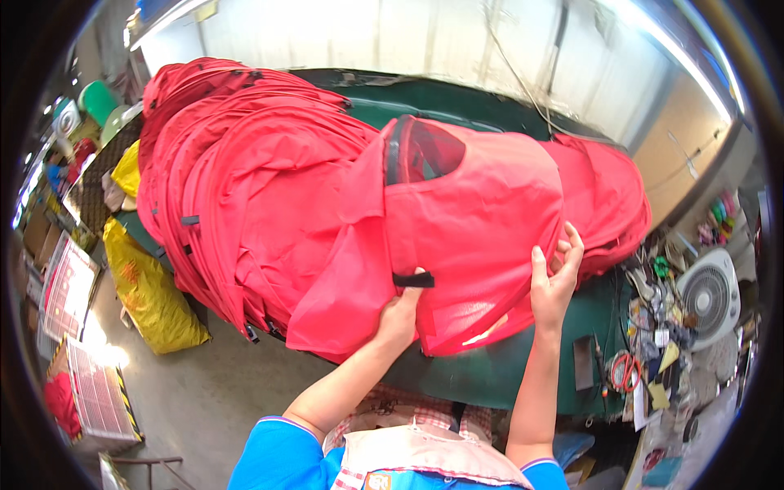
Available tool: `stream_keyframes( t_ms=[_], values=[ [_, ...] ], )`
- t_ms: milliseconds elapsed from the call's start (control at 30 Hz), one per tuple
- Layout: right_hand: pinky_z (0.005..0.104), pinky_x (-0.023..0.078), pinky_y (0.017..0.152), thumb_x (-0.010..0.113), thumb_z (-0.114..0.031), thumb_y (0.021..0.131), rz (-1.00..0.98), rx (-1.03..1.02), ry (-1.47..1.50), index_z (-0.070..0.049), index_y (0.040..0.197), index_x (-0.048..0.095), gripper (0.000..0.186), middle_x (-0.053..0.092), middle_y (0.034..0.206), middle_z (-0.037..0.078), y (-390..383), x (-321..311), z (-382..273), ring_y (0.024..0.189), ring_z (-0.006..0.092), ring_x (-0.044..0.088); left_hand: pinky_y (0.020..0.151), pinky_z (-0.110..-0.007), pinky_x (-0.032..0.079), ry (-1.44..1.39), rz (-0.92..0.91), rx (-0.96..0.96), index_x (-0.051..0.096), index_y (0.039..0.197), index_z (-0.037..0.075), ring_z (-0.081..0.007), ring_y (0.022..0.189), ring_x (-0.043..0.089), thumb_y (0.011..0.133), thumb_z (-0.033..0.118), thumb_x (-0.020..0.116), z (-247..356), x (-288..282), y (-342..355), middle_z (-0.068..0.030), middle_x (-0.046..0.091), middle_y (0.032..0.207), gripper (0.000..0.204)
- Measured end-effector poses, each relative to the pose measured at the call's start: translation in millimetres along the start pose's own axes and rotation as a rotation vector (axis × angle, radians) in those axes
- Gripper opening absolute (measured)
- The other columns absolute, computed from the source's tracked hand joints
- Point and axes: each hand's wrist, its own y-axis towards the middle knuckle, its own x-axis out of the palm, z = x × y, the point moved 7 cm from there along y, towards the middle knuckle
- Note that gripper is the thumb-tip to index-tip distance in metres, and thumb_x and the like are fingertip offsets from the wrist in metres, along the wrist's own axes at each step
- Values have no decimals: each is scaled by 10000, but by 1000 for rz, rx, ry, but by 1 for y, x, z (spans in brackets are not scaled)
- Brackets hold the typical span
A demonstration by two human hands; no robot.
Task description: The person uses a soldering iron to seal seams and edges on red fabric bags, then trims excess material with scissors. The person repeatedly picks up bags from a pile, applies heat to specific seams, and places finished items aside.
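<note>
A large heap of red fabric pieces (269, 180) with black trim lies across a dark green table (490, 367). The top piece (474, 212) has a black-edged mesh window near its far end and a small black strap (413, 280) at its near edge. My left hand (400, 314) grips the near edge of this top piece just below the strap. My right hand (555, 278) pinches the same piece's right edge, fingers raised against the cloth.
A yellow sack (151, 298) leans on the floor at the left beside stacked crates (69, 286). A white fan (709, 296) and a clutter of tools and cords (645, 359) sit on the right. Grey floor lies below the table.
</note>
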Motion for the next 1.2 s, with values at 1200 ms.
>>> stream_keyframes(
  t_ms=[1200],
  values=[
    [440, 555, 734, 750, -184, 804, -426, -203, -144, -76, 1115, 664, 340, 663, 1033, 125, -109, 72, -32, 896, 354, 680, 721, -316, 549, 311, -164, 32, 576, 1228, 2, -185, 833, 674, 964, 204, 666, 42, 23, -8, -63, 683, 995, 344]
  ],
)
